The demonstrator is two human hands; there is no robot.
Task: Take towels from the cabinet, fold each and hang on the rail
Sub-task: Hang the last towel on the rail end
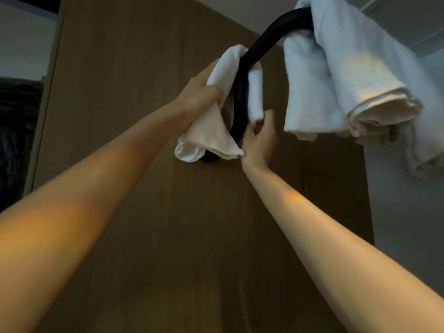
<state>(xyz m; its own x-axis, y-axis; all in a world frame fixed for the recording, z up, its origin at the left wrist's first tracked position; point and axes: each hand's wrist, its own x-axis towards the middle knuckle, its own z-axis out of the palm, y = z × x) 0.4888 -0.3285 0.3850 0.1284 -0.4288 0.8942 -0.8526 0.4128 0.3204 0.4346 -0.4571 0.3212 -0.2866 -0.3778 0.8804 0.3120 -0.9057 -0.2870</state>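
White towel point(211, 133) straddles rail point(240, 97), left hand point(199, 92) gripping.

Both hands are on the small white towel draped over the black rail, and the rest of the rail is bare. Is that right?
Not quite. The head view shows the left hand and right hand on the small white towel over the black rail, but the rest of the rail is not bare: larger white towels hang further along it.
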